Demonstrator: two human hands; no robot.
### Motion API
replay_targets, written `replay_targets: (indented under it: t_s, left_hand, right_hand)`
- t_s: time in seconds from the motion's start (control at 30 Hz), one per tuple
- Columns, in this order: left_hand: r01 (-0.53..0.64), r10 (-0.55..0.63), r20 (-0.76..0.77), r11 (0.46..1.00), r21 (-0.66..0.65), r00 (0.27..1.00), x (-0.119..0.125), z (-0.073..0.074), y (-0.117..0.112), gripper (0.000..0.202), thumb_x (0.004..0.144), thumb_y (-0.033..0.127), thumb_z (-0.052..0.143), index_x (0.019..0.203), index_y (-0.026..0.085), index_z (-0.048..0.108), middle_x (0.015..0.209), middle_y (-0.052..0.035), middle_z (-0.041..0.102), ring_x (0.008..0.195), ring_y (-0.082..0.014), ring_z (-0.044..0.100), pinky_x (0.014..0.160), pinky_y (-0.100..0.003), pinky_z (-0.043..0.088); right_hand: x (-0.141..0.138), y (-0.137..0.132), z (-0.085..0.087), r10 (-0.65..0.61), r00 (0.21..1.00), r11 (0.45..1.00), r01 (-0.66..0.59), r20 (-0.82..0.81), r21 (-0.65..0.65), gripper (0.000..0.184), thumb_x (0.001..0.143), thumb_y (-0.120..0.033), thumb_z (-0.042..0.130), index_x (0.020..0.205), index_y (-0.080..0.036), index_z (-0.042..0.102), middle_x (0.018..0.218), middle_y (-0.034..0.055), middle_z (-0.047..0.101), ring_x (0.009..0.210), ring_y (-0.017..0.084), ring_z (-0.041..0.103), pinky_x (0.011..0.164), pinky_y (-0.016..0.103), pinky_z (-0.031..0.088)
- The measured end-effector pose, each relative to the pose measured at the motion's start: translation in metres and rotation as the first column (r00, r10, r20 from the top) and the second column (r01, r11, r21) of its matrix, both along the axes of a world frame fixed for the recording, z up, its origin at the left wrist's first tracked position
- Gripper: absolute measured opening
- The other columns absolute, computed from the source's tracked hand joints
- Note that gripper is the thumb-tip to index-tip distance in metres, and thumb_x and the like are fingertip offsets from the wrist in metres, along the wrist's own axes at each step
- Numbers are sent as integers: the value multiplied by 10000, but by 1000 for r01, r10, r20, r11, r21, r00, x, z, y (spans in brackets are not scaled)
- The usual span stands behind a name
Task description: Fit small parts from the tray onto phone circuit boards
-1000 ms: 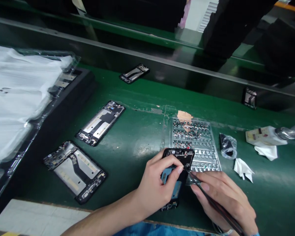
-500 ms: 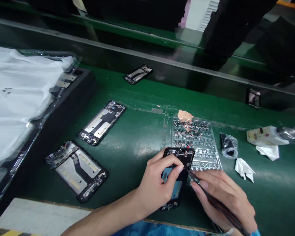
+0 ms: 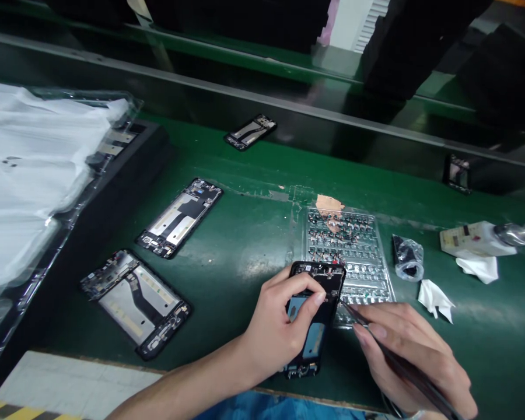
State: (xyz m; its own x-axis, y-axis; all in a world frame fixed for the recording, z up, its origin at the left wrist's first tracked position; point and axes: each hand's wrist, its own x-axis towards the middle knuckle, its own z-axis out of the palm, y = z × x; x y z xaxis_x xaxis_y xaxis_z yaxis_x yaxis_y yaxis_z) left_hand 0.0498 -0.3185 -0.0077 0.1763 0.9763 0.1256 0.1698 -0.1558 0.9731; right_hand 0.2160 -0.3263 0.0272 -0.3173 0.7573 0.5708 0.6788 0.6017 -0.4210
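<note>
Over the green bench (image 3: 245, 233), my left fingers (image 3: 306, 294) clench a black phone frame (image 3: 319, 344) while my right fingers (image 3: 376, 331) pinch slim tweezers (image 3: 361, 319), their tips just at the frame's right edge. The frame overlaps the near edge of a clear plastic tray (image 3: 387, 286) of small parts; two more phone frames (image 3: 179, 219) lie left.

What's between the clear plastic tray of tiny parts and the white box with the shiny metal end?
In the head view, a small clear plastic bag with black inside lies there.
</note>
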Motion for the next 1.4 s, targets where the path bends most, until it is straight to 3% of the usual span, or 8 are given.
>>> replay_targets:
  t_s: [0.23, 0.53, 0.77, 0.87, 1.03, 1.13, 1.23, 1.4]
  left_hand:
    - [1, -1, 3, 1000, -30, 1000, -2, 2, 2, 157, 848, 151, 498, 704, 157, 560, 672, 11, 530, 663, -112, 480, 619, -220, 336]
    - [22, -20, 29, 996, -82, 999, -2, 2, 4, 172, 857, 164, 495, 695, 158, 550, 658, 29, 517, 670, -101, 472, 631, -213, 326]
    - [19, -16, 42, 996, -87, 999, -3, 4, 5, 165, 851, 167, 499, 694, 155, 551, 665, 27, 512, 666, -101, 471, 628, -215, 329]
    - [20, -16, 41, 996, -89, 999, -2, 3, 5, 167, 850, 164, 499, 691, 156, 551, 660, 28, 512, 664, -101, 468, 629, -216, 327]
    - [36, -31, 58, 995, -96, 998, -2, 4, 4, 166, 850, 164, 502, 691, 156, 548, 677, 26, 525, 676, -103, 478, 632, -213, 329]
    - [57, -48, 82, 993, -108, 995, -2, 4, 4, 165, 852, 174, 507, 694, 159, 554, 677, 26, 536, 680, -105, 487, 642, -214, 340]
    - [103, -82, 133, 982, -156, 988, -3, 3, 6, 164, 850, 198, 528, 698, 162, 578, 693, 16, 552, 720, -121, 511, 686, -228, 368]
    - [33, -6, 262, 995, -97, 965, -6, 3, 12, 118, 829, 179, 562, 723, 168, 614, 1056, -53, 562, 1035, -190, 514, 868, -307, 406]
  right_hand:
    - [10, -1, -10, -6, 999, 1000, 6, -46, -4, 103, 753, -84, 625, 738, -184, 602, 689, 22, 668, 592, 131, 617, 525, 250, 514]
    - [8, 6, -28, -53, 890, 999, 53, -453, -14, 283, 607, 47, 668, 778, -166, 594, 707, 14, 637, 637, 182, 610, 544, 331, 483]
    - [8, 9, -28, -95, 862, 989, 25, -498, -144, 164, 787, -93, 533, 647, -174, 509, 606, -3, 533, 564, 135, 504, 543, 303, 382]
    - [9, 10, -30, -196, 877, 933, 29, -439, -358, 209, 867, -177, 457, 668, -177, 520, 686, 15, 536, 642, 137, 501, 597, 295, 373]
    - [10, 13, -39, -341, 877, 739, 28, -338, -674, 213, 879, -304, 484, 1049, -225, 584, 815, 17, 555, 635, 113, 464, 521, 234, 323]
    - [9, 13, -44, -370, 843, 634, -79, -391, -769, 169, 841, -353, 548, 933, -218, 593, 699, -20, 486, 553, 79, 381, 475, 209, 276]
    - [7, 12, -45, -395, 785, 593, -180, -478, -785, 141, 831, -347, 573, 815, -208, 556, 615, -52, 390, 503, 55, 287, 437, 197, 209]
    - [6, 10, -42, -412, 727, 579, -257, -550, -774, 179, 834, -328, 578, 739, -195, 503, 580, -65, 315, 497, 51, 234, 421, 192, 170]
